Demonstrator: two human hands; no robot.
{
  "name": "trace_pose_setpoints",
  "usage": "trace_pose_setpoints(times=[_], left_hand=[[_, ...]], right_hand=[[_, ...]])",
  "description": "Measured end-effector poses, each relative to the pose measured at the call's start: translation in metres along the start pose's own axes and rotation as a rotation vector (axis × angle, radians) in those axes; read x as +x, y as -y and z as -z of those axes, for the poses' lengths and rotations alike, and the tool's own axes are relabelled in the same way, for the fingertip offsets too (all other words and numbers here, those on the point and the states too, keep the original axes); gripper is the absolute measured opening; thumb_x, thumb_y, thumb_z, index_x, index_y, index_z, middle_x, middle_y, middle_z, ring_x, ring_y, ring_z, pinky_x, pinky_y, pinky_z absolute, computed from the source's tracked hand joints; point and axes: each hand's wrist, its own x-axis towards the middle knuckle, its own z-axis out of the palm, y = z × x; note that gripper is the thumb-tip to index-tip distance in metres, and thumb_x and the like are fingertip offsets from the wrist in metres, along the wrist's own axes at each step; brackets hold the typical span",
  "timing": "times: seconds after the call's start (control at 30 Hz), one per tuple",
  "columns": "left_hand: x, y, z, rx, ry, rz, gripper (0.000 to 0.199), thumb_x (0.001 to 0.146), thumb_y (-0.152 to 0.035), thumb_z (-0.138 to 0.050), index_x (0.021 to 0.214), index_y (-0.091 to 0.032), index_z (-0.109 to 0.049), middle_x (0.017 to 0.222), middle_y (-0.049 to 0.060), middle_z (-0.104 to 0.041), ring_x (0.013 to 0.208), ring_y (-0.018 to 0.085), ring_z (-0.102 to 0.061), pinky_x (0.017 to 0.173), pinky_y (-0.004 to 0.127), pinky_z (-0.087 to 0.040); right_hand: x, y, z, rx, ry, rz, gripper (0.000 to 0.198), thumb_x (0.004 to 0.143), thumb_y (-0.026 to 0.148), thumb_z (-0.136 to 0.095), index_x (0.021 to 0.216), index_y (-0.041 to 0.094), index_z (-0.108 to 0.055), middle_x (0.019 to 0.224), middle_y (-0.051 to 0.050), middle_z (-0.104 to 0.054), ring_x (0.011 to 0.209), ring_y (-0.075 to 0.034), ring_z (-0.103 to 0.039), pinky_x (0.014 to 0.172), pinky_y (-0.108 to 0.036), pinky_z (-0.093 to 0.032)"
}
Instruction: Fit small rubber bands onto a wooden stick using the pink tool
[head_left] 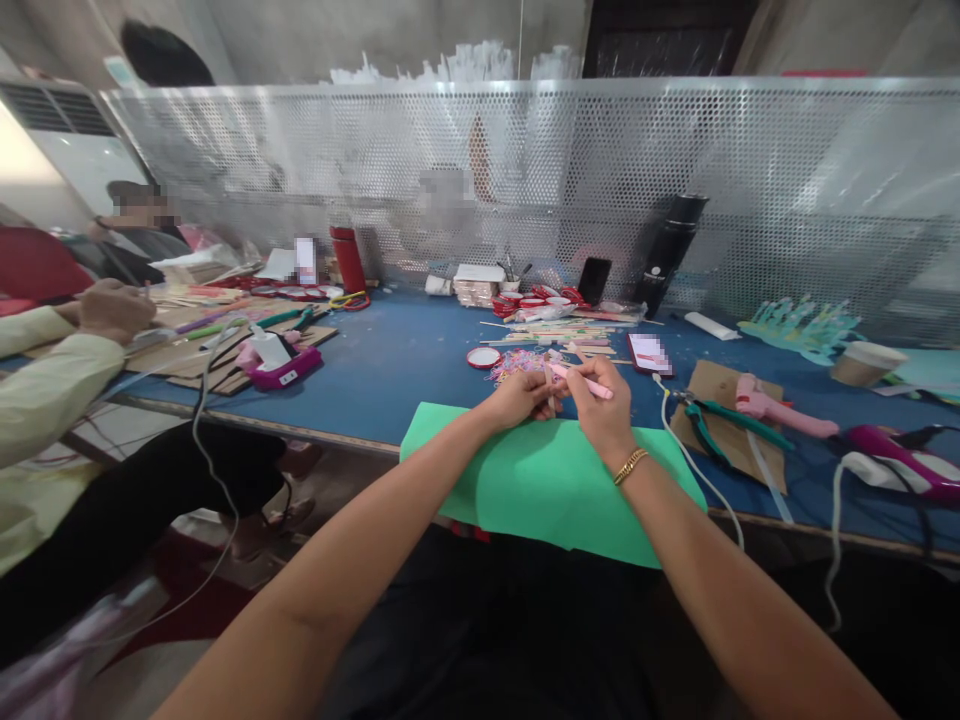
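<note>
My right hand [606,408] is closed round a pink pen-shaped tool [586,382], its tip pointing left toward my other hand. Facing it, my left hand [523,397] pinches something small and pale; what it is, I cannot make out. Both hands are close together above the far edge of a green sheet [547,480], which drapes over the table's front edge. Just beyond my left hand lies a pile of thin multicoloured strands [514,364]. A round lid with a red rim [483,357] sits to its left.
Wooden sticks [551,335] and a phone [649,354] lie behind my hands. Pliers [731,422], a pink glue gun [784,408] and a purple power strip [904,465] are at the right. At the left is a co-worker's hand [118,312]. A perforated metal screen [420,170] closes the back.
</note>
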Motion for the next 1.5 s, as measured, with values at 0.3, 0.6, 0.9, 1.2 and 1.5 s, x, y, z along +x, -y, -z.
trace_pose_setpoints(times=[0.3, 0.6, 0.9, 1.2, 1.5], left_hand=[[-0.0005, 0.0007, -0.001, -0.024, -0.027, 0.023, 0.039, 0.085, -0.049, -0.065, 0.076, -0.012, -0.059, 0.062, 0.0, -0.061, 0.05, 0.006, -0.054, 0.053, 0.019, -0.045], [-0.0012, -0.001, -0.0007, -0.022, -0.013, 0.01, 0.044, 0.081, -0.055, -0.066, 0.074, -0.012, -0.059, 0.061, 0.0, -0.061, 0.05, 0.006, -0.054, 0.053, 0.018, -0.045], [-0.0007, 0.0003, -0.0008, -0.023, -0.014, 0.016, 0.042, 0.084, -0.053, -0.065, 0.076, -0.012, -0.059, 0.061, 0.0, -0.061, 0.05, 0.006, -0.053, 0.053, 0.019, -0.045], [-0.0013, -0.0012, -0.0012, -0.02, 0.0, 0.015, 0.046, 0.082, -0.057, -0.065, 0.073, -0.012, -0.058, 0.059, 0.0, -0.06, 0.05, 0.006, -0.053, 0.053, 0.019, -0.044], [-0.0015, -0.0006, -0.0006, -0.023, 0.011, -0.002, 0.044, 0.083, -0.054, -0.064, 0.074, -0.012, -0.059, 0.06, 0.0, -0.06, 0.051, 0.006, -0.053, 0.054, 0.019, -0.045]], right_hand=[[0.0003, -0.0021, 0.0004, -0.016, -0.031, -0.004, 0.013, 0.085, 0.029, -0.058, 0.074, 0.023, -0.057, 0.068, 0.0, -0.065, 0.066, -0.019, -0.061, 0.069, -0.034, -0.048], [0.0004, 0.0006, 0.0004, -0.063, -0.052, 0.019, 0.013, 0.085, 0.027, -0.058, 0.072, 0.023, -0.057, 0.069, 0.0, -0.065, 0.066, -0.019, -0.06, 0.069, -0.034, -0.047], [0.0003, -0.0025, -0.0001, -0.067, -0.038, 0.0, 0.013, 0.085, 0.03, -0.058, 0.074, 0.023, -0.058, 0.07, 0.0, -0.066, 0.066, -0.019, -0.06, 0.068, -0.034, -0.047], [-0.0002, 0.0, -0.0008, -0.019, 0.001, 0.0, 0.014, 0.086, 0.029, -0.057, 0.073, 0.024, -0.056, 0.067, 0.001, -0.065, 0.063, -0.018, -0.061, 0.066, -0.033, -0.047], [0.0003, 0.0017, -0.0008, -0.012, 0.005, 0.018, 0.015, 0.086, 0.028, -0.056, 0.072, 0.024, -0.056, 0.067, 0.001, -0.065, 0.064, -0.018, -0.06, 0.067, -0.033, -0.047]])
